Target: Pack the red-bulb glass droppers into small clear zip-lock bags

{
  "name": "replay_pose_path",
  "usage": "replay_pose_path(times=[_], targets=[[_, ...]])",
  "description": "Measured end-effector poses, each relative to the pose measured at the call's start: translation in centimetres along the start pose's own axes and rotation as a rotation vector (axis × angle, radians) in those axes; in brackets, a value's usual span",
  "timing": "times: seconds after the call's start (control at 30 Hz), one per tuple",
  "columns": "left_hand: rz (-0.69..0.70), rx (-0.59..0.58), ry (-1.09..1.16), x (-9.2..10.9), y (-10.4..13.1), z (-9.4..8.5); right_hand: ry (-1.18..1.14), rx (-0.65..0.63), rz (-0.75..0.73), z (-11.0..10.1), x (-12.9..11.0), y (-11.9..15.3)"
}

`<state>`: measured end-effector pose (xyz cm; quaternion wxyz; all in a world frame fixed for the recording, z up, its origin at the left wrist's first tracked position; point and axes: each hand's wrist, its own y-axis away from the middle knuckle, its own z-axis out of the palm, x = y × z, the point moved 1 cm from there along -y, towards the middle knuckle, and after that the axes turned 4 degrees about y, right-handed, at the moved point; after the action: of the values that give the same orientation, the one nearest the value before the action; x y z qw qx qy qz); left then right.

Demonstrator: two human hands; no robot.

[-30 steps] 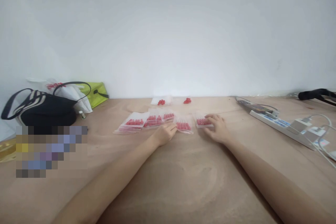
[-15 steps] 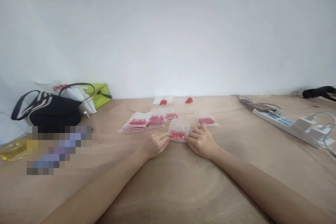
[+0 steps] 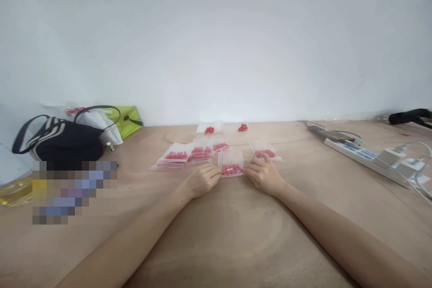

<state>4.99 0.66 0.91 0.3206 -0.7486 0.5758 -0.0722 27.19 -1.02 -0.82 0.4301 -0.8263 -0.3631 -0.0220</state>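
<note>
Between my hands is a clear zip bag (image 3: 231,159), with several small red pieces (image 3: 232,169) in a row along its near edge. At its left corner, the fingers of my left hand (image 3: 204,180) are closed on the edge. My right hand (image 3: 265,175) pinches the opposite corner. Just beyond my right fingers lies another bag (image 3: 265,149) with red pieces in it. To the left, overlapping filled bags (image 3: 176,154) lie in a group on the wooden table (image 3: 216,243).
Near the wall are a flat pale bag (image 3: 202,127) and two small clusters of loose red pieces (image 3: 242,128). A white power strip (image 3: 367,162) with chargers and cables lies right. At left are a black bag (image 3: 67,144), a green bag (image 3: 130,121) and a small bottle (image 3: 110,147).
The zip bag has moved slightly away from me and right, and lies flatter. Both hands have shifted with it, the right one a little farther right.
</note>
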Motion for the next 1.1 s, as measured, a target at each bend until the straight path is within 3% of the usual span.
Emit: replay_pose_path(times=[0.37,0.63,1.1], targets=[[-0.057,0.06,-0.025,0.4,-0.6,0.0,-0.105,-0.005,0.084,-0.1,-1.3,-0.7],[0.078,0.148,0.008,0.9,-0.8,0.6,-0.163,-0.004,0.078,-0.1,-3.7,-2.1],[0.171,0.193,-0.104,0.4,-0.2,-0.2,-0.123,0.039,0.025,-0.3,-2.2,-1.1]])
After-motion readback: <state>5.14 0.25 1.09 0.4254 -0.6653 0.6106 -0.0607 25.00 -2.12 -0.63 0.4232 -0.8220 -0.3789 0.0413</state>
